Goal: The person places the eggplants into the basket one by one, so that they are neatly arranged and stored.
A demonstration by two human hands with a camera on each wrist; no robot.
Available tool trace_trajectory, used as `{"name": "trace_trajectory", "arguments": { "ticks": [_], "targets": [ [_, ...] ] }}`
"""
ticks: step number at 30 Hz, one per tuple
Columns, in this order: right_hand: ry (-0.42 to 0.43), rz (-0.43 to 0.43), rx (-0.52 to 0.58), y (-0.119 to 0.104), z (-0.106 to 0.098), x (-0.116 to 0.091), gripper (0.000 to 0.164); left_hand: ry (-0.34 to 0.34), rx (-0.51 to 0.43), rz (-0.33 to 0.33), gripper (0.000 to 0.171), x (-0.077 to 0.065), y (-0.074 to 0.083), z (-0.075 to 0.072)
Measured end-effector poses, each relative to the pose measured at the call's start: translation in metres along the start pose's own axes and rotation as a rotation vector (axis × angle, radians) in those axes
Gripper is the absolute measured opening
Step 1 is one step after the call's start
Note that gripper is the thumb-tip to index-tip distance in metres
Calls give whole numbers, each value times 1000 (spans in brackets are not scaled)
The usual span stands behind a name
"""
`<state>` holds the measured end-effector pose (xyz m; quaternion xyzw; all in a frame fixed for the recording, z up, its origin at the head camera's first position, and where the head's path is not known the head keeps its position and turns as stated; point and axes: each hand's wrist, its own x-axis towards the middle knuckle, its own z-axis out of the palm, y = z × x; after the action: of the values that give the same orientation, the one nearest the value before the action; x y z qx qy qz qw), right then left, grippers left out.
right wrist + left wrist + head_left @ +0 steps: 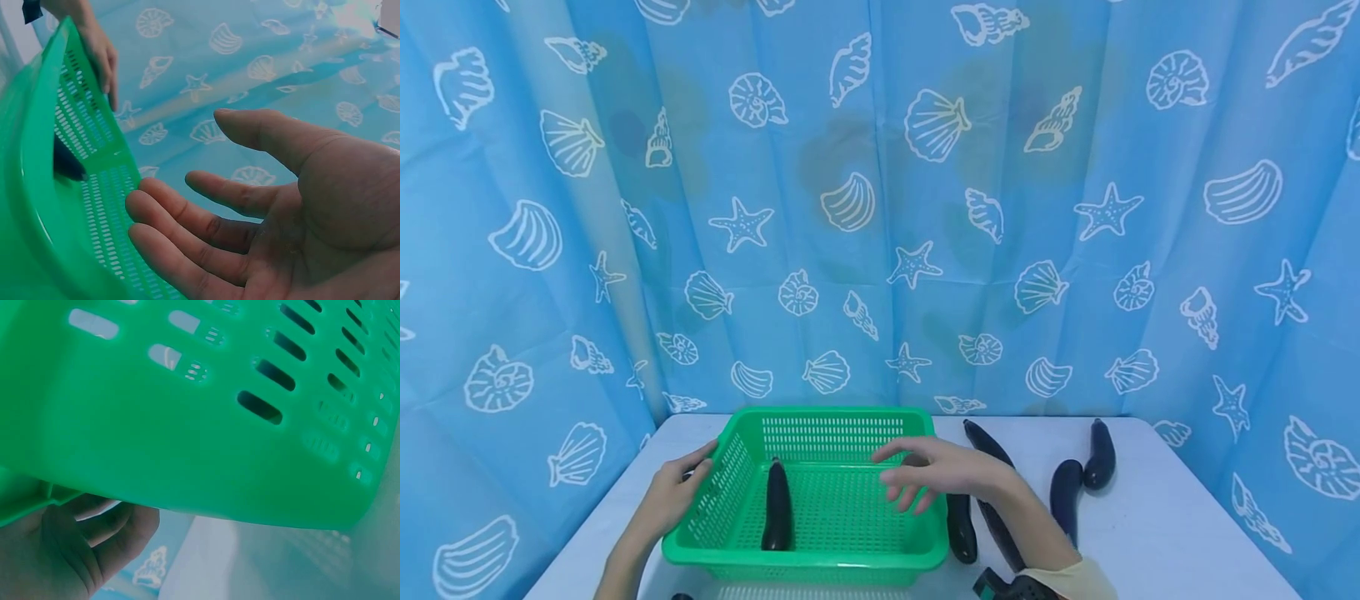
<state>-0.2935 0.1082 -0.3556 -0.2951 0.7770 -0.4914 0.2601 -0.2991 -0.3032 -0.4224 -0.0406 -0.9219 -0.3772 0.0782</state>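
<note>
A green plastic basket point(805, 560) with slotted walls stands on the white table. One dark eggplant point(777, 510) lies lengthwise inside it, left of the middle. My left hand point(670, 498) holds the basket's left rim; in the left wrist view, bent fingers point(128, 534) show at the green edge, partly hidden by it. Over the right side of the basket hovers my right hand point(936, 471), holding nothing. Its fingers are loosely bent and the thumb stands apart from them in the right wrist view.
To the basket's right lie several more eggplants: one point(961, 529) close against it, a long one point(1000, 533) partly behind my right forearm, and others point(1065, 492) farther right. A blue shell-patterned curtain point(880, 250) hangs behind the table point(1180, 533).
</note>
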Motion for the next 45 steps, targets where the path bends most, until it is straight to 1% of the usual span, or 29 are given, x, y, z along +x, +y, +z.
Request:
{"name": "trace_trajectory", "arguments": {
  "ticks": [8, 12, 16, 23, 31, 36, 40, 43, 45],
  "targets": [
    [53, -17, 11, 7, -12, -24, 49, 4, 5, 4, 46, -1, -2, 0],
    [76, -18, 0, 16, -19, -37, 47, 5, 4, 7, 46, -1, -1, 0],
    [84, -11, 3, 26, -30, -49, 48, 14, 13, 17, 46, 1, -1, 1],
    [123, 18, -20, 41, -51, -70, 50, 15, 6, 14, 46, 2, -3, 1],
    [152, 63, -17, 64, -65, -87, 54, 10, 3, 14, 46, 0, -2, 0],
    [184, 75, 1, 71, -74, -96, 54, 10, 8, 13, 46, 2, -2, 0],
    [242, 109, -7, 75, -80, -101, 58, 13, 9, 21, 46, 2, -2, 1],
    [325, 155, -31, 79, -84, -102, 60, 18, 13, 29, 46, 1, -3, 1],
    [398, 187, -62, 81, -86, -102, 63, 19, 12, 33, 46, 0, -3, 1]
  ]
}}
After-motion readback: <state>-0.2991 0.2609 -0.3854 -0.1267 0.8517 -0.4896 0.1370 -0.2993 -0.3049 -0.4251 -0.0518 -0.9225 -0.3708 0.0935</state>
